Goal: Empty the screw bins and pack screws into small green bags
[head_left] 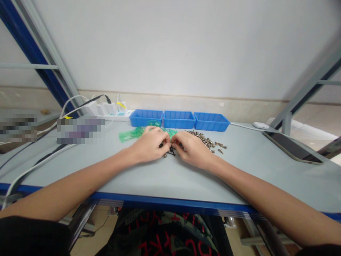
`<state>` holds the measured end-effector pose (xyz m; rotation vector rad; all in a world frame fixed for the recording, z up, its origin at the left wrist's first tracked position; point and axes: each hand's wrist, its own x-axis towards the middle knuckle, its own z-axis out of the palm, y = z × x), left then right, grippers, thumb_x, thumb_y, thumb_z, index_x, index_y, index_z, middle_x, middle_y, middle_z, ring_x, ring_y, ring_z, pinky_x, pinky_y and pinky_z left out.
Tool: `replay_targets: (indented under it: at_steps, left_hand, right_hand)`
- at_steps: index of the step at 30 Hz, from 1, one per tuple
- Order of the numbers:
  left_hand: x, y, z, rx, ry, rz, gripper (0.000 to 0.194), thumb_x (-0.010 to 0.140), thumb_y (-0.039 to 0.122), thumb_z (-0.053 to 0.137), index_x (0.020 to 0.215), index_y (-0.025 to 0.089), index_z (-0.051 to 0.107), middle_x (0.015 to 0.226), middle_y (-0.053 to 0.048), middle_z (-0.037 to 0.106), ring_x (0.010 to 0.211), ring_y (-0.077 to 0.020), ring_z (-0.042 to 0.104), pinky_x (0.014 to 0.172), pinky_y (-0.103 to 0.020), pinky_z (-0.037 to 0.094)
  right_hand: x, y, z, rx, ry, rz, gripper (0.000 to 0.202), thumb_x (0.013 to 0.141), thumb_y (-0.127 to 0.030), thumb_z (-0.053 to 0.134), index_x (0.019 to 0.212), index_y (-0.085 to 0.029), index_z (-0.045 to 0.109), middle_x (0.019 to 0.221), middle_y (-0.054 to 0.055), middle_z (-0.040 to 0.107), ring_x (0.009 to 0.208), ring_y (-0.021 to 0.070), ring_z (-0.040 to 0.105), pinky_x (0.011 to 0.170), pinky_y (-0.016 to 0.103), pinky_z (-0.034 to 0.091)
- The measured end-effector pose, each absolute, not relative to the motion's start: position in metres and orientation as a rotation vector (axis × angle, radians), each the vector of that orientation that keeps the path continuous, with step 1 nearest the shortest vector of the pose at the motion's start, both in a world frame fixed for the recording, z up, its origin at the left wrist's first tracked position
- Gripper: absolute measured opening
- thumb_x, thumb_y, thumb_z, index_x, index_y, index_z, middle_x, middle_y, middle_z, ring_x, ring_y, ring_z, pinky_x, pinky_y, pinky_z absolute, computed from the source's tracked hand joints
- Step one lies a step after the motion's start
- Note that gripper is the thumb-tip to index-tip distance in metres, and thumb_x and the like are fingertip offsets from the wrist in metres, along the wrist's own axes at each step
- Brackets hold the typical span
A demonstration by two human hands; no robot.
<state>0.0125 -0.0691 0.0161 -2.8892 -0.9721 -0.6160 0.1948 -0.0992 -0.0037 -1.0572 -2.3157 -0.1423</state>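
My left hand (154,144) and my right hand (191,147) meet above the table, thumbs and fingers pinched close together. Between the fingertips is something small and thin, too little of it showing to name. Just beneath them lie several black screw-like pieces (172,152), partly covered by my fingers. Behind and to the right of my right hand spreads a heap of small brass-coloured metal pieces (205,139), which look like screws. Green see-through plastic (130,134) lies behind my left hand, partly hidden by it.
Three blue bins (179,120) stand in a row along the wall. A white power strip (114,115) with chargers and cables is at the left. On the right lie a phone (291,146) and a white case (260,125). The table's blue front edge (170,203) runs below my forearms.
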Motion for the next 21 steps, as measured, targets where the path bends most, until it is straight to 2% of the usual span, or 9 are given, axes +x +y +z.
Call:
replay_targets:
  at_steps: [4,8,15,21]
  left_hand:
    - [0.0125,-0.0696,0.0165,-2.900,-0.973,-0.641,0.016,0.087,0.030,0.043,0.086,0.018,0.053,0.079,-0.001,0.062,0.088,-0.0200,0.053,0.090,-0.040,0.029]
    - [0.0124,-0.0702,0.0162,-2.909,-0.953,-0.655,0.017,0.084,0.029,0.048,0.096,0.019,0.052,0.078,0.001,0.063,0.089,-0.0204,0.054,0.090,-0.040,0.029]
    - [0.0106,-0.0667,0.0131,-2.843,-0.943,-0.745,0.013,0.084,0.029,0.050,0.092,0.019,0.052,0.077,0.002,0.063,0.088,-0.0189,0.055,0.087,-0.036,0.031]
    - [0.0100,-0.0652,0.0132,-2.841,-0.906,-0.757,0.014,0.081,0.030,0.055,0.090,0.019,0.052,0.075,0.003,0.063,0.086,-0.0175,0.056,0.091,-0.037,0.028]
  right_hand:
    - [0.1948,-0.0989,-0.0038,-1.078,-2.298,-0.158,0.008,0.087,-0.016,0.043,0.085,-0.016,0.051,0.080,0.005,0.056,0.073,0.0163,0.048,0.067,0.029,0.036]
    - [0.1949,-0.0986,-0.0044,-1.094,-2.294,-0.149,0.010,0.088,-0.017,0.041,0.086,-0.016,0.051,0.080,0.005,0.057,0.074,0.0162,0.048,0.068,0.029,0.037]
    - [0.1952,-0.0981,-0.0053,-1.123,-2.277,-0.165,0.011,0.088,-0.019,0.042,0.086,-0.015,0.053,0.080,0.005,0.058,0.074,0.0160,0.049,0.068,0.029,0.037]
    - [0.1955,-0.0993,-0.0030,-1.137,-2.254,-0.157,0.014,0.089,-0.021,0.041,0.085,-0.016,0.054,0.080,0.006,0.059,0.075,0.0164,0.050,0.068,0.028,0.037]
